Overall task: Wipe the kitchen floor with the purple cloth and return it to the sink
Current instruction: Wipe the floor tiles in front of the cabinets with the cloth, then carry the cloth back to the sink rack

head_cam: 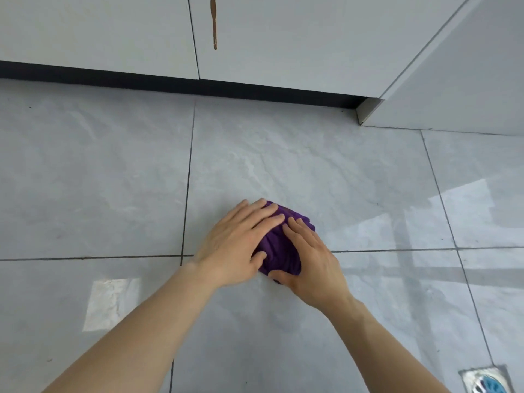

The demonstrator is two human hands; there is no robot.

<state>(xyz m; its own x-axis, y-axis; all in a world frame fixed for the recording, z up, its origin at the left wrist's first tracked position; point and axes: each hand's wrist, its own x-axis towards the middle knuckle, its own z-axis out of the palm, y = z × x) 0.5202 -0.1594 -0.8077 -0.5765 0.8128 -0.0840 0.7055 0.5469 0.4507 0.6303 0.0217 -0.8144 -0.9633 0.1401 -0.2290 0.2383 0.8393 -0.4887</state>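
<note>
I see both hands flat on the bunched purple cloth (pixel 279 251), which lies on the grey tiled floor (pixel 312 171): left hand (pixel 236 245) and right hand (pixel 312 260) press down, fingers extended together. Cabinets (pixel 99 32) behind; drain (pixel 486 381) at lower right.

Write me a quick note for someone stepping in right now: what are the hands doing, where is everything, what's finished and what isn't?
Left hand: flat, palm down, pressing on the purple cloth.
Right hand: also flat on the cloth, thumb at its near edge.
Cloth: bunched on the grey floor tile, in front of the white cabinets; a floor drain sits at the lower right.
Done: cloth is down on the floor, wiping in progress.
Left: finish wiping, then carry the cloth to the sink, which is out of view.
</note>
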